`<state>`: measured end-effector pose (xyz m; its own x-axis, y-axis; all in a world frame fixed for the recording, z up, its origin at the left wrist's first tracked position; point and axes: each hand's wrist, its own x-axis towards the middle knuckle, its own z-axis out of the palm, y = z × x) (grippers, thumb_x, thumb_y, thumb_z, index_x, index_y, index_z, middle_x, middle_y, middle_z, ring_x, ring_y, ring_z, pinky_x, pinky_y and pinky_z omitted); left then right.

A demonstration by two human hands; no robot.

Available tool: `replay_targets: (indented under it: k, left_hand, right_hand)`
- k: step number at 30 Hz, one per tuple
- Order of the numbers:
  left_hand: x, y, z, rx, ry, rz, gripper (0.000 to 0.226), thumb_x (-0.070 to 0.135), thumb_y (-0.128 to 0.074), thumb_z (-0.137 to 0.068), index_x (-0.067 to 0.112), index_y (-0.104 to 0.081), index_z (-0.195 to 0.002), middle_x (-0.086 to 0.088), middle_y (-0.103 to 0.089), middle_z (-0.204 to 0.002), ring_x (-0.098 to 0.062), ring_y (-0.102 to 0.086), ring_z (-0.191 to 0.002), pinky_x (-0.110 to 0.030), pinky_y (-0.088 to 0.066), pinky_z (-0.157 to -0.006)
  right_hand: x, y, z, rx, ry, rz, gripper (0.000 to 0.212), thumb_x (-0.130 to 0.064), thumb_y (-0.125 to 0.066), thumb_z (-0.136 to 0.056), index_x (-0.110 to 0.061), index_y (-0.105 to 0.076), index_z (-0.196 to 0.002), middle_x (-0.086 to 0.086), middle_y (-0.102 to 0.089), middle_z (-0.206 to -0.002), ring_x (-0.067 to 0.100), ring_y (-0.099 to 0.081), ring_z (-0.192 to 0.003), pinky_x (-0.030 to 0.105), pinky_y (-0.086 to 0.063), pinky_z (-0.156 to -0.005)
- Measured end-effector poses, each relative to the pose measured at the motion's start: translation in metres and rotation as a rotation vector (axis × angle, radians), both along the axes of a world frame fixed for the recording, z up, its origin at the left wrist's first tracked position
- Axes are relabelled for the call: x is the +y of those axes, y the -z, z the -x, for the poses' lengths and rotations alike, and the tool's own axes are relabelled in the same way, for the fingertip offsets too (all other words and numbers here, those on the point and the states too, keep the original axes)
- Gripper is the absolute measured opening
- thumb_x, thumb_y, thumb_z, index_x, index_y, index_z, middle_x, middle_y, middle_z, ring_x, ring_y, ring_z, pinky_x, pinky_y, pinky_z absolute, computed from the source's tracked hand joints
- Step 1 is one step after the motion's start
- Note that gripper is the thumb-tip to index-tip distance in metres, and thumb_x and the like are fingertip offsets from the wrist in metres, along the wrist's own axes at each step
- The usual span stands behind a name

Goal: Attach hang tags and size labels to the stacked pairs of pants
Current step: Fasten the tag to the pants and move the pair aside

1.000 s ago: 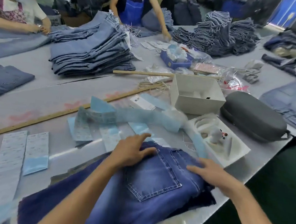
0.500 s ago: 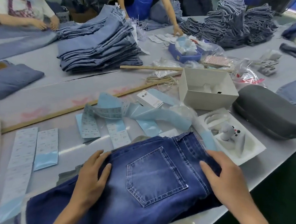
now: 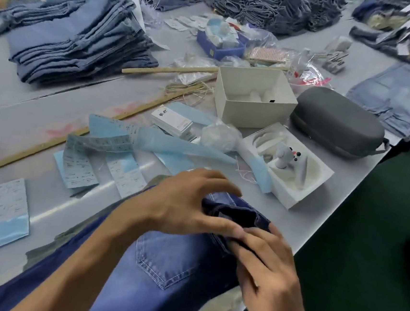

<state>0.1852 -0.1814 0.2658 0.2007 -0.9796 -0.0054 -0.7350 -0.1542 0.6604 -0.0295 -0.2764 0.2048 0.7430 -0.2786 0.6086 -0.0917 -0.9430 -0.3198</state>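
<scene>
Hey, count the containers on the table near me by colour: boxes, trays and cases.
White: 2, the open box and the tray
Blue: 1, the bin
Grey: 1, the zip case
Total: 4

A long pale grey work table (image 3: 41, 104) fills most of the view, running from the near left to the far right. Its surface has a dull sheen, with a bright streak of overhead light reflected near the front. A thin seam crosses the tabletop on the left. A long wooden strip (image 3: 57, 138) lies diagonally across the table, and a shorter wooden stick (image 3: 169, 69) lies farther back. Faint pink marks stain the surface beside the strip. Right of the table edge, the floor (image 3: 364, 258) is dark green.
</scene>
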Motion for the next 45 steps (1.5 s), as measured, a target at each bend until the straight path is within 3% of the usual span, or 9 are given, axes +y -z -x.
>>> replay_targets:
  k: [3, 6, 17, 28, 32, 34, 39, 42, 45]
  left_hand:
    - [0.004, 0.005, 0.015, -0.187, -0.147, 0.080, 0.026, 0.052, -0.051, -0.090, 0.034, -0.068, -0.100, 0.013, -0.066, -0.080, -0.007, -0.054, -0.073, -0.031, -0.047, -0.066]
    - [0.011, 0.025, 0.026, -0.039, -0.337, 0.160, 0.024, 0.041, -0.049, -0.091, 0.028, -0.070, -0.091, 0.008, -0.064, -0.069, -0.013, -0.057, -0.065, -0.038, -0.050, -0.065]
    - [0.033, 0.082, 0.065, 0.200, -0.487, 0.474, 0.019, 0.022, -0.061, -0.093, 0.021, -0.074, -0.107, 0.016, -0.074, -0.108, -0.006, -0.070, -0.105, -0.024, -0.038, -0.113]
    - [0.031, 0.090, 0.068, 0.121, -0.462, 0.477, 0.021, 0.021, -0.062, -0.095, 0.012, -0.074, -0.110, 0.011, -0.073, -0.110, -0.006, -0.069, -0.106, -0.032, -0.038, -0.115]
    - [0.039, 0.087, 0.073, 0.210, -0.464, 0.591, 0.043, 0.043, -0.047, -0.105, 0.016, -0.058, -0.138, 0.000, -0.056, -0.147, -0.025, -0.049, -0.140, -0.054, -0.025, -0.122]
    - [0.054, 0.089, 0.069, 0.171, -0.598, 0.619, 0.045, 0.041, -0.047, -0.106, 0.019, -0.052, -0.144, -0.003, -0.046, -0.156, -0.028, -0.039, -0.147, -0.059, -0.028, -0.119]
    - [0.130, 0.119, 0.053, -0.235, -0.822, 0.266, 0.054, 0.037, -0.054, -0.095, 0.014, -0.054, -0.144, -0.012, -0.041, -0.159, -0.032, -0.042, -0.145, -0.066, -0.041, -0.108]
    - [0.179, 0.139, 0.056, -0.375, -0.892, 0.110, 0.055, 0.050, -0.036, -0.104, 0.014, -0.060, -0.139, -0.017, -0.044, -0.154, -0.032, -0.043, -0.139, -0.060, -0.036, -0.111]
    - [0.206, 0.151, 0.066, -0.336, -0.948, 0.026, 0.067, 0.057, -0.019, -0.106, 0.015, -0.063, -0.135, -0.009, -0.049, -0.151, -0.006, -0.025, -0.151, -0.033, -0.018, -0.119]
  right_hand:
    - [0.006, 0.000, 0.000, -0.034, 0.039, -0.005, 0.017, -0.006, -0.067, -0.087, -0.008, -0.082, -0.095, 0.002, -0.075, -0.105, 0.019, -0.069, -0.103, 0.052, -0.049, -0.100]
    - [0.012, 0.005, 0.002, -0.057, 0.085, -0.015, 0.017, -0.008, -0.067, -0.090, -0.009, -0.082, -0.097, 0.003, -0.075, -0.106, 0.017, -0.068, -0.106, 0.053, -0.049, -0.101]
    - [0.037, 0.053, 0.025, -0.084, 0.116, -0.081, 0.042, 0.007, -0.058, -0.085, -0.019, -0.072, -0.116, -0.002, -0.059, -0.133, 0.018, -0.054, -0.133, 0.052, -0.044, -0.109]
    - [0.034, 0.063, 0.034, -0.107, 0.084, -0.100, 0.031, -0.002, -0.052, -0.099, -0.015, -0.072, -0.118, 0.004, -0.061, -0.134, 0.024, -0.054, -0.133, 0.058, -0.046, -0.103]
    - [0.019, 0.044, 0.028, -0.033, 0.108, -0.166, 0.043, -0.024, -0.060, -0.098, -0.022, -0.057, -0.141, 0.006, -0.051, -0.146, 0.028, -0.047, -0.139, 0.066, -0.039, -0.106]
    - [-0.003, 0.029, 0.018, -0.057, 0.142, -0.257, 0.057, -0.038, -0.063, -0.097, -0.017, -0.047, -0.147, -0.001, -0.053, -0.142, 0.021, -0.053, -0.131, 0.054, -0.046, -0.106]
    - [-0.062, -0.011, -0.026, -0.041, 0.266, -0.297, 0.052, -0.022, -0.074, -0.092, -0.014, -0.053, -0.139, 0.003, -0.057, -0.114, 0.007, -0.053, -0.093, 0.007, -0.039, -0.099]
    - [-0.085, -0.039, -0.056, 0.023, 0.138, -0.263, 0.046, -0.040, -0.060, -0.088, -0.027, -0.054, -0.132, -0.003, -0.053, -0.123, 0.023, -0.055, -0.107, 0.015, -0.038, -0.096]
    - [-0.060, -0.048, -0.088, 0.014, -0.124, -0.175, 0.038, -0.036, -0.057, -0.095, -0.033, -0.057, -0.132, -0.010, -0.056, -0.124, 0.015, -0.058, -0.113, 0.023, -0.043, -0.101]
